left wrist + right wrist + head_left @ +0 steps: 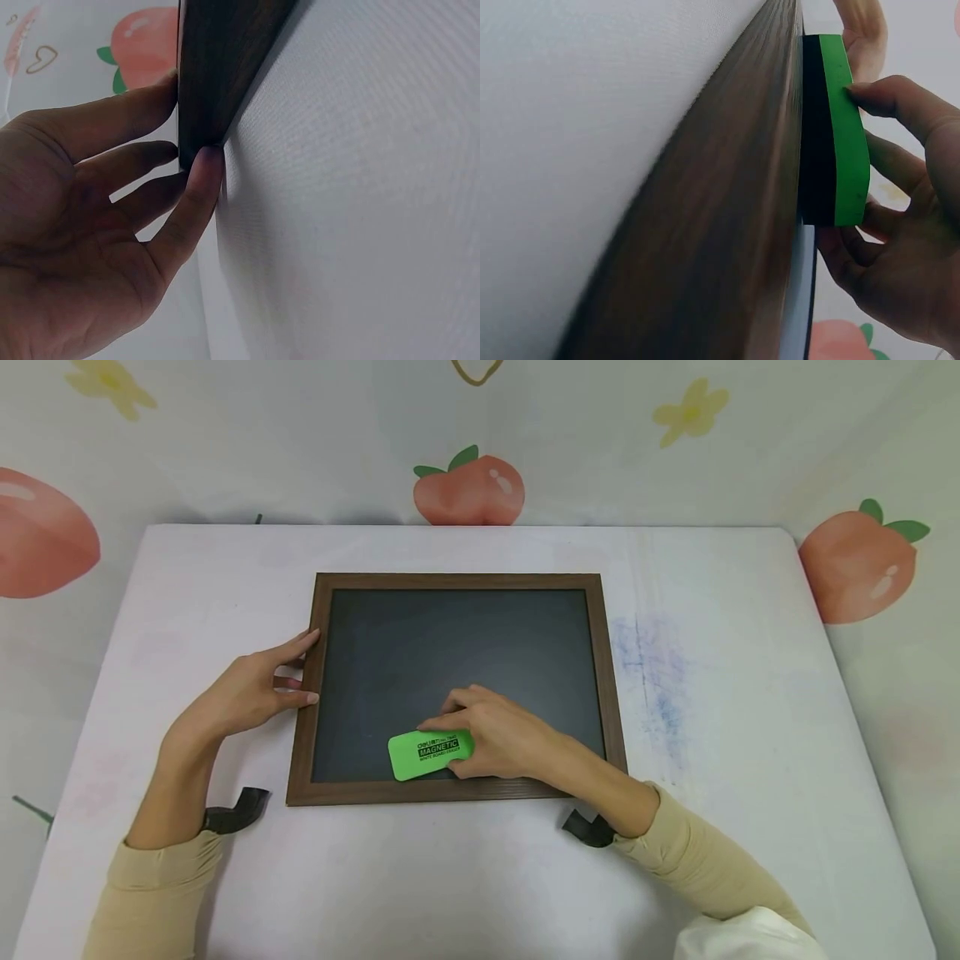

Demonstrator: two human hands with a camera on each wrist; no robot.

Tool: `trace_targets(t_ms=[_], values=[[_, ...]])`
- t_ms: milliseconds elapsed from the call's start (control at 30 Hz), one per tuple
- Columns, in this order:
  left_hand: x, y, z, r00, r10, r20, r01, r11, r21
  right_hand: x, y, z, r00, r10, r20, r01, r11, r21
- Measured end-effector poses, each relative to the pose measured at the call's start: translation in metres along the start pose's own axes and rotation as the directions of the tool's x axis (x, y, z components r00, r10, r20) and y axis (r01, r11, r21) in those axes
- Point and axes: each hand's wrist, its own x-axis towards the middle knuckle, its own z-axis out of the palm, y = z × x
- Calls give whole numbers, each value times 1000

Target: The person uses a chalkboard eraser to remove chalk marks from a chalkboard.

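A small blackboard (pixel 465 652) with a brown wooden frame (pixel 450 581) lies flat on the white table. Near its lower edge my right hand (pixel 502 739) holds a green magnetic whiteboard eraser (pixel 408 756), thumb and fingers along its sides. In the right wrist view, the dark pad under the green eraser (pixel 847 135) faces the board, close to the frame's inner edge. My left hand (pixel 251 689) rests its thumb and fingertips on the left side of the frame. The left wrist view has those fingertips (pixel 208 159) against the frame's side wall (pixel 217 67).
A black strap end (pixel 236 814) sticks out at the left wrist and another (pixel 588 828) at the right. Blue smudges (pixel 660 693) mark the table (pixel 750 710) right of the board. A fruit-patterned cloth (pixel 300 443) covers the wall behind.
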Motion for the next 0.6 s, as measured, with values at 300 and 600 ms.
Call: trace_targets(t_ms=[300, 600], values=[[-1, 1, 0, 1000, -6, 3, 6, 1000, -15, 6, -2, 4, 1000, -15, -22, 15, 1000, -5], [0, 2, 0, 1000, -9, 8, 9, 1000, -12, 26, -11, 7, 998, -61, 16, 62, 996, -61]])
